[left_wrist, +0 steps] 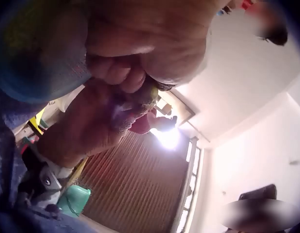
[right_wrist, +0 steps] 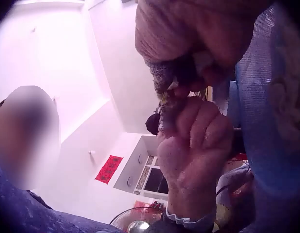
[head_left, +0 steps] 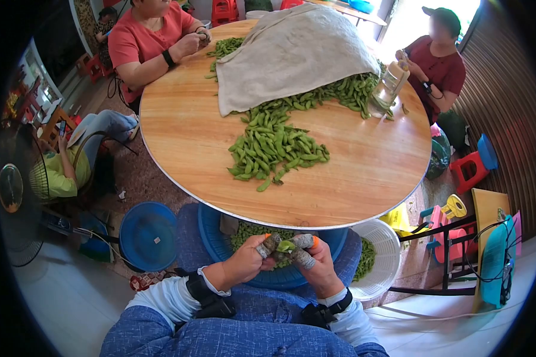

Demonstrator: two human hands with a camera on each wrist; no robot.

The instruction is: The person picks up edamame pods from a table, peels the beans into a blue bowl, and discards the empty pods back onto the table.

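Close together over the lap, both hands pinch a green soybean pod (head_left: pixel 286 246) between wrapped fingertips. The left hand (head_left: pixel 243 262) holds it from the left, its fingers curled; the right hand (head_left: pixel 323 272) grips from the other side with wrapped thumb and finger. Grey wrapping covers these fingertips, with orange bits at the edges. Below the hands a blue basket (head_left: pixel 205 229) holds many loose green beans (head_left: pixel 247 232). Both wrist views show the hands meeting at the fingertips, the left hand (right_wrist: pixel 194 136) with folded fingers; the pod is mostly hidden there.
A round wooden table (head_left: pixel 184 143) carries a heap of pods (head_left: pixel 274 149), a pale cloth (head_left: pixel 292 53) and a clear jar (head_left: pixel 389 89). A white basket (head_left: pixel 390 238) stands right, a blue basin (head_left: pixel 149 235) left. Two people sit across; a fan (head_left: pixel 12 184) stands far left.
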